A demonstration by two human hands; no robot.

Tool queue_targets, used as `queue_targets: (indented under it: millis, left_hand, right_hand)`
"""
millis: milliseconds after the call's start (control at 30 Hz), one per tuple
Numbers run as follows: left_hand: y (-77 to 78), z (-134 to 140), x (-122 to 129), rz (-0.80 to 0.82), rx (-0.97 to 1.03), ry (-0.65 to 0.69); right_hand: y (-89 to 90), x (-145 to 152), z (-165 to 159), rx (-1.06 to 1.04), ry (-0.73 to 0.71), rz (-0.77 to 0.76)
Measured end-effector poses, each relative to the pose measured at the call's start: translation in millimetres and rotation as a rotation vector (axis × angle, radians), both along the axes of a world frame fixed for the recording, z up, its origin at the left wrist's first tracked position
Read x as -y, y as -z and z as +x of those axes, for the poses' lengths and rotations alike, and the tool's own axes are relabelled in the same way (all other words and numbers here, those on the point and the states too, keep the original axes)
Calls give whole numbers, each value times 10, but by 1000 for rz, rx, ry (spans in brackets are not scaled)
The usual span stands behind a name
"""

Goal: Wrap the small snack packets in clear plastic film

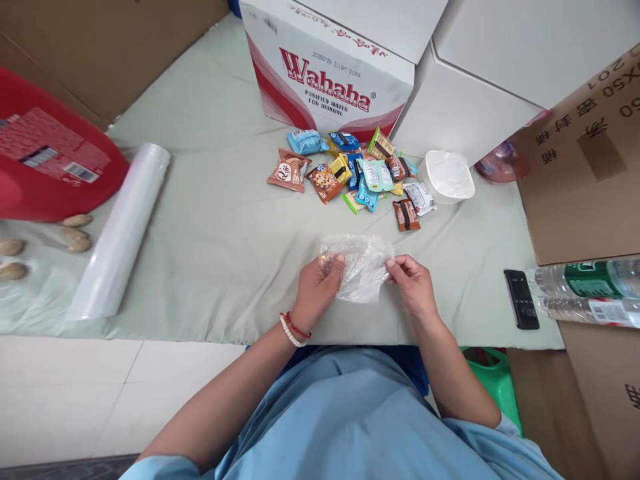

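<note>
A clear, crinkled plastic bag (pixel 364 270) stretches between my two hands, just above the cloth near the table's front edge. My left hand (pixel 320 283) pinches its left side, thumb on top, with a red and a white bracelet on the wrist. At the bag's right edge, my right hand (pixel 413 283) grips a corner between thumb and fingers. Beyond the bag lies a pile of small wrapped snacks (pixel 376 175) in brown, blue, yellow and green packets. To the right of the pile stands a white plastic tub (pixel 449 179), its inside pale and hard to make out.
A Wahaha carton (pixel 330 73) backs the snacks, with white boxes (pixel 475 87) beside it. Leftward lie a clear plastic roll (pixel 123 233), a red container (pixel 55 150) and several brown nut-like objects (pixel 75 233). A black phone-like device (pixel 521 300) and plastic bottles (pixel 590 279) lie right.
</note>
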State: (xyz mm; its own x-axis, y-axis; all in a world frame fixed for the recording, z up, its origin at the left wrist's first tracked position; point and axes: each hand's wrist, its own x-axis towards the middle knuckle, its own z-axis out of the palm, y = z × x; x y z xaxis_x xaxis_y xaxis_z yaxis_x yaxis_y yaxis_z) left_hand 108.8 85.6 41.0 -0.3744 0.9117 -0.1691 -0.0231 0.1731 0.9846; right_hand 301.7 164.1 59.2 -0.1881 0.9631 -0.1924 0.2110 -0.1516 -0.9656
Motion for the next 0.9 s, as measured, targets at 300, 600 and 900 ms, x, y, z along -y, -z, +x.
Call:
queue_targets:
  millis: [300,600,900]
  left_hand:
    - [-29,14,-66,55,197,-108]
    - [152,-4,-62,143,168,-184]
    - [208,-48,-101,145,307,-261]
  right_hand:
    - [-47,44,176,-62,4,-210]
    - [137,404,-121,64,-159,-160]
    - [-9,228,387,-27,49,-142]
